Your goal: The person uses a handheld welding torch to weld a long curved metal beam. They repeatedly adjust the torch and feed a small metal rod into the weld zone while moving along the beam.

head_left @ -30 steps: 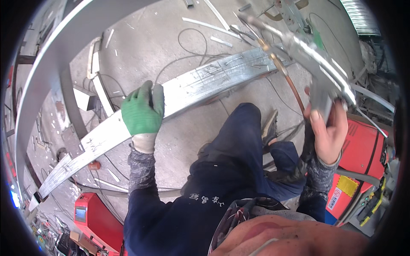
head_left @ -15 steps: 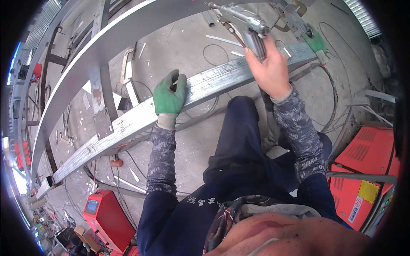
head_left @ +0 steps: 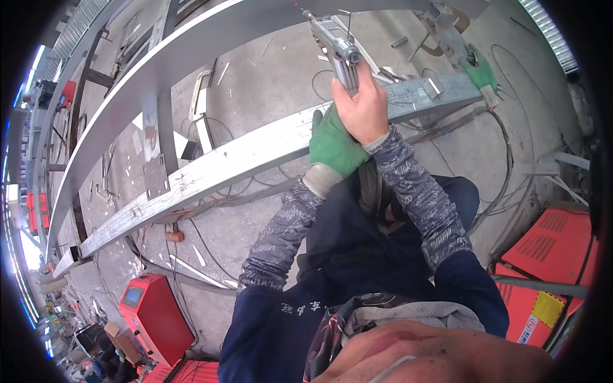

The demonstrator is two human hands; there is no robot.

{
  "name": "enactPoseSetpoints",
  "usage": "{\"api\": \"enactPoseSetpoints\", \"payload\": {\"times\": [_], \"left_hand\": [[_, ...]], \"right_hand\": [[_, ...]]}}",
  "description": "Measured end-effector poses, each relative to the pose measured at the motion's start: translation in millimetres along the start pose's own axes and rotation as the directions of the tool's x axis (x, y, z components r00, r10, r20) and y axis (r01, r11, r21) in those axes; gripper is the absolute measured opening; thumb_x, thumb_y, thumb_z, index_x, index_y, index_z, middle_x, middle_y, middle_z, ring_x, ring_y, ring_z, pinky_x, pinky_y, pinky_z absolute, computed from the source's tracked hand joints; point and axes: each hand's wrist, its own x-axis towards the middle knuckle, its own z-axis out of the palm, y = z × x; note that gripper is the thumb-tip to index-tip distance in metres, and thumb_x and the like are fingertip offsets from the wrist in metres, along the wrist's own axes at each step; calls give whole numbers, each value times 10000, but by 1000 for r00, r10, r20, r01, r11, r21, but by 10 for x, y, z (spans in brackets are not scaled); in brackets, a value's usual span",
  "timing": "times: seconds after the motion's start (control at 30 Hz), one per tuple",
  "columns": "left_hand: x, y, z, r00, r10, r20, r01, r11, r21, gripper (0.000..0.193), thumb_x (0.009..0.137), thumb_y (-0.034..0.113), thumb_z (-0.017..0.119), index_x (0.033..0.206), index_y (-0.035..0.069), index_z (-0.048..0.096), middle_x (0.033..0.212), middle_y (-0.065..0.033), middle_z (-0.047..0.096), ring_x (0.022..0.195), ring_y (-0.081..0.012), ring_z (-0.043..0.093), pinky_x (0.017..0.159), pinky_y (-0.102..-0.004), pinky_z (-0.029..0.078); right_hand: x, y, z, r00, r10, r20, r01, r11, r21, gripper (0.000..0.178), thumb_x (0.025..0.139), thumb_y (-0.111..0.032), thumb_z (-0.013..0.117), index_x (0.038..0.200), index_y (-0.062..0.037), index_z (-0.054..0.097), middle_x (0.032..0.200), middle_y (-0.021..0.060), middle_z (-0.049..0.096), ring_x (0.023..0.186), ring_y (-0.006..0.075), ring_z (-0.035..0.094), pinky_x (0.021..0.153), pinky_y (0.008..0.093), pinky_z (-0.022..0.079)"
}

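Note:
My bare right hand [head_left: 364, 108] grips the handle of a silver welding gun [head_left: 336, 41], whose nozzle points up and left toward a wide curved metal strip [head_left: 211, 32]. A small red dot shows on that strip near the nozzle. My left hand [head_left: 335, 143], in a green glove, is pressed close against the right hand from the left, over a long metal beam [head_left: 236, 150]. Its fingers are mostly hidden behind the right hand, so I cannot see what they hold. A second green glove [head_left: 482, 71] lies at the beam's right end.
At lower left stands a red machine with a small screen [head_left: 156, 316]; larger red machines [head_left: 549, 246] are at right. A mallet [head_left: 174, 235], cables and metal offcuts lie on the floor [head_left: 268, 217]. A flat upright [head_left: 153, 137] joins the curved strip near the beam.
The right hand has carried the welding gun left, its nozzle turned further up. From the beam, my left hand has come right to meet the right hand.

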Motion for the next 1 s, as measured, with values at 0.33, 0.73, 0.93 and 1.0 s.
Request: {"api": "enactPoseSetpoints", "payload": {"times": [0.33,0.73,0.93,1.0], "left_hand": [[74,36,430,965,-109,-240,125,991,55,649,824,430,742,1348,82,587,1318,-131,636,1284,-307,561,1195,-544,261],[233,199,411,891,-316,-325,301,949,-95,526,847,350,740,1268,56,625,1199,-125,678,1155,-305,636,1131,-529,357],[280,131,518,856,-279,-435,305,952,-10,558,852,344,738,1283,12,612,1122,-158,703,1075,-336,666,1081,-540,415],[309,133,548,817,-271,-510,289,956,-46,526,815,303,788,1203,-12,623,1038,-176,698,1032,-385,644,952,-524,463]], "right_hand": [[51,258,-49,997,15,71,-22,995,93,693,884,-118,703,1504,3,418,1093,290,676,921,460,704,766,474,577],[129,318,-117,964,68,258,-101,988,115,737,882,-138,708,1520,-4,362,1149,335,649,990,510,673,820,507,562],[174,422,-115,954,-33,299,-15,988,157,720,898,-195,720,1492,22,378,1162,333,652,1001,505,672,850,497,560],[224,432,-162,924,1,383,-91,972,217,701,911,-227,724,1474,38,401,1181,317,659,1006,475,690,858,476,567]]}}
